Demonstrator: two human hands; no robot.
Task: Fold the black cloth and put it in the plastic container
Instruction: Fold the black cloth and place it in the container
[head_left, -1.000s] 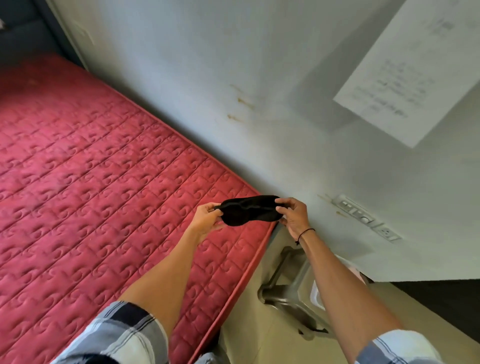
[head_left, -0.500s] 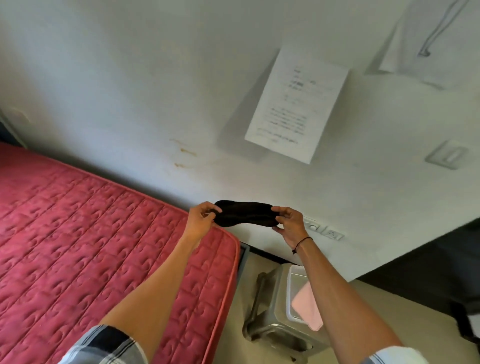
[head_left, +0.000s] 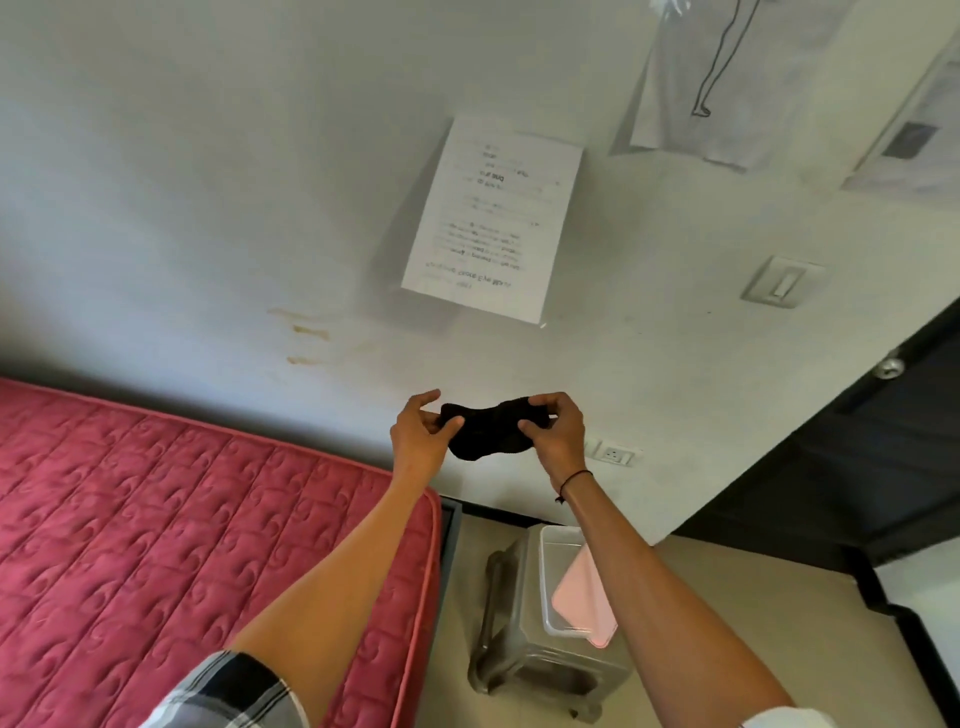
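A small black cloth (head_left: 491, 428) hangs in the air in front of the white wall, bunched into a short band. My left hand (head_left: 418, 439) pinches its left end and my right hand (head_left: 558, 434) grips its right end, the two hands close together. Below and to the right, a clear plastic container (head_left: 550, 582) rests on a grey stool (head_left: 511, 639); a pink cloth (head_left: 582, 603) lies inside it. My right forearm crosses in front of the container's right side.
A red quilted mattress (head_left: 156, 545) fills the lower left, its corner just left of the stool. On the wall are a printed sheet (head_left: 493, 218), a light switch (head_left: 782, 283) and a socket (head_left: 615, 454). A dark door (head_left: 857, 467) stands at the right.
My view has swung right, off the mattress and toward the wall and stool. Both hands have carried the cloth right, past the mattress corner, and drawn closer together, bunching it.
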